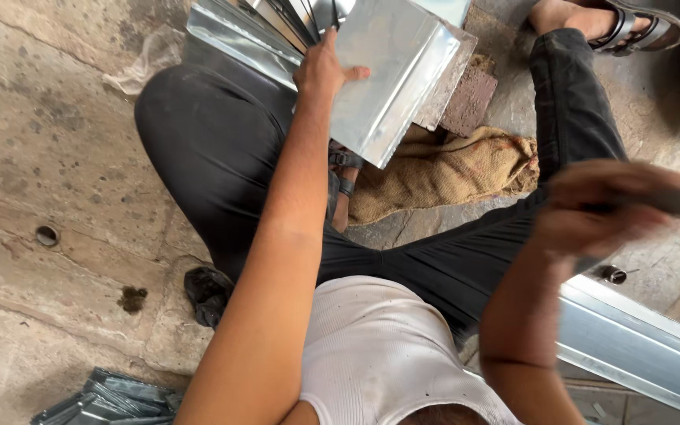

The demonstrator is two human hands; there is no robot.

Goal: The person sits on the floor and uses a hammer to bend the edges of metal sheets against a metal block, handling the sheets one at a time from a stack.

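Left hand [320, 72]: arm stretched forward from the body, palm down on the near left edge of a folded sheet-metal piece [391, 75]. Thumb spread out to the right across the shiny face; the other fingers are curled over the sheet's left edge, gripping it. The sheet is silvery, rectangular, with a bent lip along its right side; it sits tilted in front of the person's knees, above the floor [49, 157], resting over a reddish brick [470, 98] and further metal sheets [238, 31] stacked behind it.

Right hand [592, 208]: raised at the right, elbow bent, heavily blurred. Fingers wrapped closed round a dark, bar-like tool handle [674, 203] that runs off to the right; its head cannot be made out.

Surroundings: brown burlap sacking [442, 169] crumpled on the floor just under the sheet's near corner. Long silvery metal channel [639, 338] lying along the floor at lower right. Pile of dark folded metal offcuts [112, 401] at the lower left edge. Crumpled dark rag [206, 291] beside the left thigh. Small round hole [46, 235] in the concrete at the left. The person sits cross-legged, in black trousers, a white vest and a strapped sandal [639, 27].
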